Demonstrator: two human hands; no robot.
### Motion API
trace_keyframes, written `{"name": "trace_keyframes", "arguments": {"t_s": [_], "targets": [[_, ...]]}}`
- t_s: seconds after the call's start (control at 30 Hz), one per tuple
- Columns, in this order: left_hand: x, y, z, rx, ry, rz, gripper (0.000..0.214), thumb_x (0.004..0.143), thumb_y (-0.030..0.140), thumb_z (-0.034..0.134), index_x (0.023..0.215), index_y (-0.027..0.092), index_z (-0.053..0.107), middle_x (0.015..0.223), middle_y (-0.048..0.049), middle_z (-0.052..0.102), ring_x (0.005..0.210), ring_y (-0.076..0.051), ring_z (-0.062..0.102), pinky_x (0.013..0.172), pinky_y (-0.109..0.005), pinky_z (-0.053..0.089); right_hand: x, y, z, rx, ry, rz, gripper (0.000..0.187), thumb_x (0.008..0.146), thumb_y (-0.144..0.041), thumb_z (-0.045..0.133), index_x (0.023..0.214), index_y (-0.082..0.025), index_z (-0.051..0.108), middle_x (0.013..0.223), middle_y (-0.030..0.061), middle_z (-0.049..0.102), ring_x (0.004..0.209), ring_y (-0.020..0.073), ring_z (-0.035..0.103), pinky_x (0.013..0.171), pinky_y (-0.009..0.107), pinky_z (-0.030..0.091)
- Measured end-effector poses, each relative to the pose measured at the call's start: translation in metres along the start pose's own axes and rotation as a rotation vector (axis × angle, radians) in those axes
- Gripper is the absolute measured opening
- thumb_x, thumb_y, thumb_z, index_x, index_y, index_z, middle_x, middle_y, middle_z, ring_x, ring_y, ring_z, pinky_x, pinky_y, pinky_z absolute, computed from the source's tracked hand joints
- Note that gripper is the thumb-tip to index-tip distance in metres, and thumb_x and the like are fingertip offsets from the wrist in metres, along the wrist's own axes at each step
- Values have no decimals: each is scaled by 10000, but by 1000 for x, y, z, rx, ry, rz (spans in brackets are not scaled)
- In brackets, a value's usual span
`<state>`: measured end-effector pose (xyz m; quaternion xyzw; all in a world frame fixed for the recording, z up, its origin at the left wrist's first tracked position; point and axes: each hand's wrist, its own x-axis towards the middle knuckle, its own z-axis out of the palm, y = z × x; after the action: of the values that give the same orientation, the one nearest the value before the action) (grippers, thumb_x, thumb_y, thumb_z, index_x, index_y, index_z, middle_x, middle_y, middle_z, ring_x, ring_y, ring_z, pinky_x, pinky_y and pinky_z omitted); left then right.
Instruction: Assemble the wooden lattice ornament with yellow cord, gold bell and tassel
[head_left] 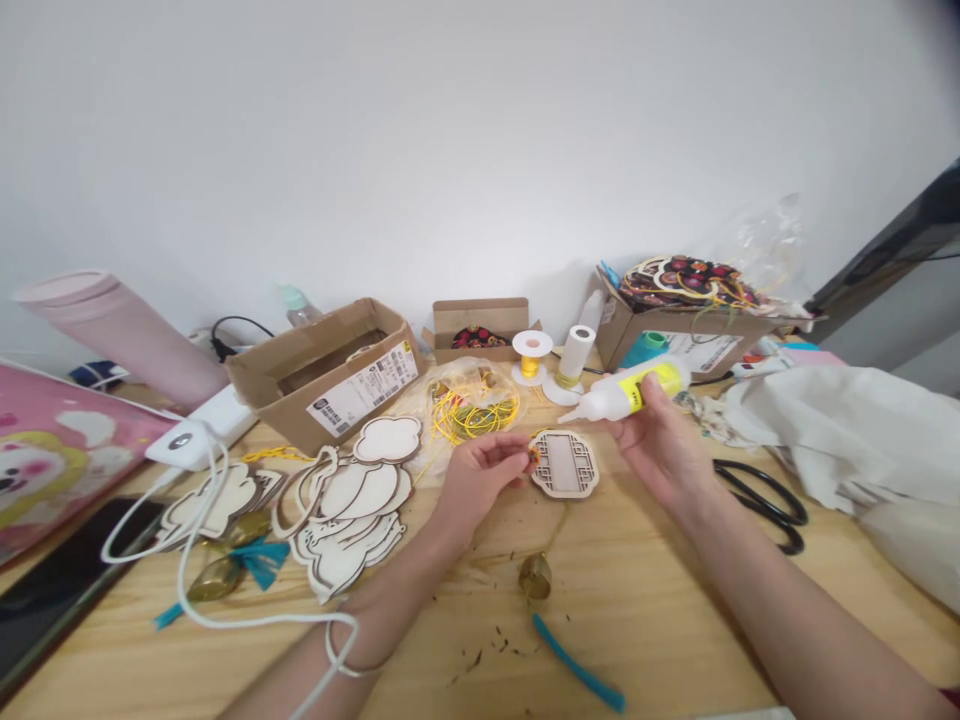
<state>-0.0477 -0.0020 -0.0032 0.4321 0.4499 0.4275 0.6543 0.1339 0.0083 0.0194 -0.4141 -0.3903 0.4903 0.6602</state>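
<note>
In my right hand (664, 445) is a white squeeze glue bottle (611, 400) with a yellow label, tilted so its nozzle points down and left above a wooden fretwork plaque (564, 465). The fingertips of my left hand (487, 475) are pinched at the plaque's left edge, on a small orange-and-dark patterned piece (534, 456). Whether those fingers also touch the plaque I cannot tell. A cord runs from the plaque toward me to a brass-coloured bell (535, 576), and a teal tassel (577, 662) lies below it.
Cloud-shaped wooden blanks (352, 500) are piled left of my left hand. Behind lie yellow cords (476, 412), a thread spool (531, 358) and cardboard boxes (330, 375). Black-handled scissors (761, 500) and white cloth (847, 430) lie right. A white cable (202, 615) crosses my left forearm.
</note>
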Motion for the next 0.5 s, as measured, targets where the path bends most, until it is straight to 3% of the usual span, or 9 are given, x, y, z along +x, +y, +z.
{"name": "trace_keyframes", "arguments": {"t_s": [0.1, 0.23, 0.33, 0.5], "targets": [[-1, -3, 2, -36, -168, -20, 290, 628, 216, 666, 901, 131, 619, 657, -9, 606, 536, -100, 551, 546, -234, 455, -7, 7, 10, 95, -103, 128, 361, 743, -557, 479, 844, -231, 597, 889, 29, 671, 863, 194, 625, 714, 307, 544], [-5, -5, 8, -147, -294, -34, 291, 674, 257, 646, 943, 173, 574, 587, 38, 524, 476, -75, 484, 533, -246, 451, -19, 18, 20, 181, -171, 223, 308, 720, -443, 584, 944, -231, 582, 971, 25, 652, 941, 200, 596, 805, 325, 509], [-7, -5, 11, -307, -295, -35, 166, 693, 271, 640, 790, 156, 569, 567, 42, 490, 479, -51, 438, 567, -231, 452, -25, 24, 23, 181, -234, 202, 319, 696, -370, 635, 972, -222, 575, 1021, 33, 637, 975, 207, 575, 860, 346, 470], [-6, -2, 8, -459, -248, -13, 187, 668, 264, 672, 646, 131, 543, 524, 47, 470, 484, -35, 414, 631, -217, 459, -29, 28, 27, 175, -304, 185, 340, 708, -298, 640, 1030, -238, 550, 1057, 34, 625, 972, 196, 572, 873, 353, 444]]}}
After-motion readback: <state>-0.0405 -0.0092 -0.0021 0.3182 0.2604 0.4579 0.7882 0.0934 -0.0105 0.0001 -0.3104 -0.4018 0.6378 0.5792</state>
